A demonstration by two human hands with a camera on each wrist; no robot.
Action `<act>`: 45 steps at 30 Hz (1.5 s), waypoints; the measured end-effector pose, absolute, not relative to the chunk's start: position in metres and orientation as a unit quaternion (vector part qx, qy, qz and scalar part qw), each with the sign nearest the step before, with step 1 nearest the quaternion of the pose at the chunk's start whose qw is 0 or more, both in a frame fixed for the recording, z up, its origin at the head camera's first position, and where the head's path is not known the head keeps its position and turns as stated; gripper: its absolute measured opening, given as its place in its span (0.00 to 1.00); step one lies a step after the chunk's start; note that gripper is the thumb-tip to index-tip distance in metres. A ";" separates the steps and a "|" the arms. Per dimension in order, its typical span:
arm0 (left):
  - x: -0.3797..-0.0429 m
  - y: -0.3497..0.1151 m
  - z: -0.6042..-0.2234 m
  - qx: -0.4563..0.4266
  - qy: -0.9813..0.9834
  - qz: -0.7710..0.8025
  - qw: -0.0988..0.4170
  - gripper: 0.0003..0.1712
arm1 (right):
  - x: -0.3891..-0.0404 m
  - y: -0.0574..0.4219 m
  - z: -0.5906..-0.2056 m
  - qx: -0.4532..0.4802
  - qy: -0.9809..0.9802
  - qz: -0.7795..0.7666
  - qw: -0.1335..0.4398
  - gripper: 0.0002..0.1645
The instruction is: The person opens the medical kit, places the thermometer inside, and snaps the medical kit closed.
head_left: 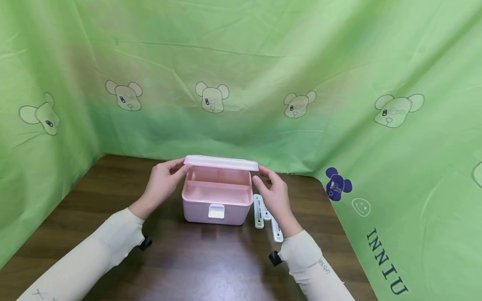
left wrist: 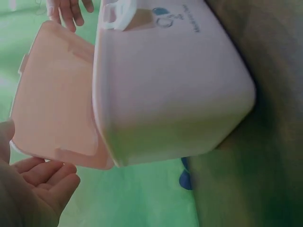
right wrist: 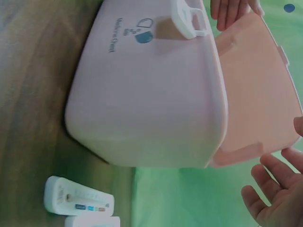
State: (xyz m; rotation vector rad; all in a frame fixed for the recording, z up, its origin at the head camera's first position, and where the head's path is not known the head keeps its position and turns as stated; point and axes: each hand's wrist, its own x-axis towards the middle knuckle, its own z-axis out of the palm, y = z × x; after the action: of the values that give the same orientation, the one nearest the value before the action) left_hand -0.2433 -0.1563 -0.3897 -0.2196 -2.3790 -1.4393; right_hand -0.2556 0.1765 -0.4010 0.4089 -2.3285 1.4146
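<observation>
A pink medicine box (head_left: 217, 212) stands upright with its hinged lid (head_left: 222, 162) raised, showing the compartments inside. My left hand (head_left: 163, 182) holds the lid's left corner between thumb and fingers; in the left wrist view its fingers (left wrist: 47, 177) lie along the lid's side edge. On the other side my right hand (head_left: 275, 193) holds the lid's right corner, thumb in front and fingers at the edge. White thermometers (head_left: 258, 211) lie on the table right of the box, partly hidden by the right hand.
The box stands on a dark wooden table (head_left: 180, 267). A green curtain (head_left: 256, 138) with printed bear heads hangs around the back and sides. The box's white latch (head_left: 216, 211) hangs at its front.
</observation>
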 end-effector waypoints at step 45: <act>-0.320 -0.165 -0.433 -0.096 -0.834 -0.543 0.040 0.42 | -0.333 0.167 -0.434 0.133 -0.866 0.480 0.043 0.51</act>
State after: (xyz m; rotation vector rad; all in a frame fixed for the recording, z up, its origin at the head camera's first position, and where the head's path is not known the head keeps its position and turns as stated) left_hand -0.3204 -0.1655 -0.4332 -0.2930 -2.5546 -1.6627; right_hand -0.3327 0.1667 -0.4344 0.4078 -2.6473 1.4685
